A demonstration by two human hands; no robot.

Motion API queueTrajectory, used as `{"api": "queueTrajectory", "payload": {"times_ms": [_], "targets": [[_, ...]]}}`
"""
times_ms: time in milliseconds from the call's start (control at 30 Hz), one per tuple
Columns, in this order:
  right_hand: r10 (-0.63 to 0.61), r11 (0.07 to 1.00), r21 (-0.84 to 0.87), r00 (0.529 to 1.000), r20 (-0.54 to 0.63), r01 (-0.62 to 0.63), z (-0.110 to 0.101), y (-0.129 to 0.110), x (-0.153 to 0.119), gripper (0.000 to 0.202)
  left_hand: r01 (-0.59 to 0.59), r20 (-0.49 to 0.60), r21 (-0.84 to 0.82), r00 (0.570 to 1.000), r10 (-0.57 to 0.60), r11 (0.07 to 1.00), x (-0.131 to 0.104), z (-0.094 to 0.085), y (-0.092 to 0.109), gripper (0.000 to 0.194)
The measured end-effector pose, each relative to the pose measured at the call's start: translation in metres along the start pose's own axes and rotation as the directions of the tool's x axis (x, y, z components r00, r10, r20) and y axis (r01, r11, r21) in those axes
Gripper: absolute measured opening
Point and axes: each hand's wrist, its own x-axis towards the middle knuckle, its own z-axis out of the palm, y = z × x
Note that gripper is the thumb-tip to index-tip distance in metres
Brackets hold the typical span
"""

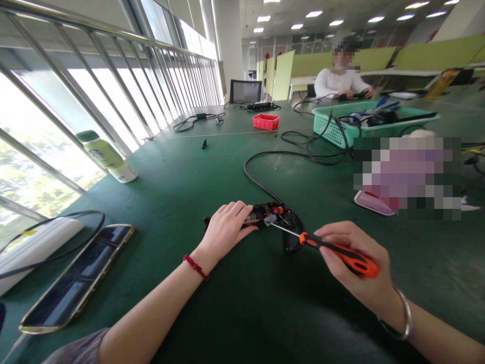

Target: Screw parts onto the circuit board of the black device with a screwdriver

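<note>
My left hand (227, 222), with a red bracelet at the wrist, is wrapped over a long black corded device (261, 215) lying on the green table. The right end of the device is opened up, with coloured wires and small red and orange parts exposed. A screwdriver (337, 254) with an orange and black handle is gripped in my right hand (359, 263), its shaft pointing left. The tip reaches a grey part at the device's open end; whether it sits in a screw is too small to tell. My palm hides the device's left portion.
A phone (78, 280) and a white block (41, 247) with a cable lie at left, near a green-capped bottle (106, 156). Farther back are a red tray (265, 121) and a filled green basket (333, 124). Cord (261, 186) loops behind the device. A person (337, 81) sits opposite.
</note>
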Motion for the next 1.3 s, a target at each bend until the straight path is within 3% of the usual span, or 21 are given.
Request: {"api": "queueTrajectory", "payload": {"times_ms": [200,300,433,567,667,967,1167,1300], "targets": [[-0.034,0.992,0.115,0.991,-0.126,0.049,0.0059,0.0031,0.0032,0.039,0.005,-0.006,0.030,1.000,-0.005,1.000,0.0023,0.0011,0.0039,0.033],[-0.037,0.994,0.097,0.996,-0.077,0.044,0.0041,0.0038,0.0043,0.040,0.010,-0.001,0.024,1.000,-0.010,1.000,0.0035,0.0028,0.0047,0.034],[0.028,0.997,0.065,0.999,0.016,-0.029,0.0016,0.0031,0.0022,0.024,0.022,0.030,0.016,0.999,-0.023,1.000,0.0040,0.0041,0.0034,0.037],[0.020,0.998,0.053,0.997,-0.075,-0.017,0.0040,0.0018,0.0011,0.030,0.019,0.039,0.009,0.999,-0.019,1.000,0.0036,0.0040,0.0024,0.038],[-0.008,0.991,0.135,0.991,-0.132,0.026,0.0063,0.0024,0.0023,0.042,0.019,0.028,-0.007,0.999,-0.018,1.000,0.0026,0.0040,0.0018,0.037],[0.059,0.998,0.036,0.998,-0.008,-0.058,-0.0005,-0.0002,0.0029,0.019,0.013,0.018,-0.038,1.000,-0.013,0.999,0.0016,0.0034,0.0002,0.036],[-0.021,0.993,0.111,0.989,-0.147,0.037,0.0037,0.0009,0.0039,0.042,0.016,0.026,-0.026,1.000,-0.015,1.000,0.0020,0.0032,0.0002,0.037],[-0.020,0.997,0.079,0.997,-0.078,0.026,0.0026,0.0007,0.0038,0.042,0.010,0.031,-0.024,0.999,-0.009,1.000,0.0015,0.0036,-0.0003,0.037]]}}
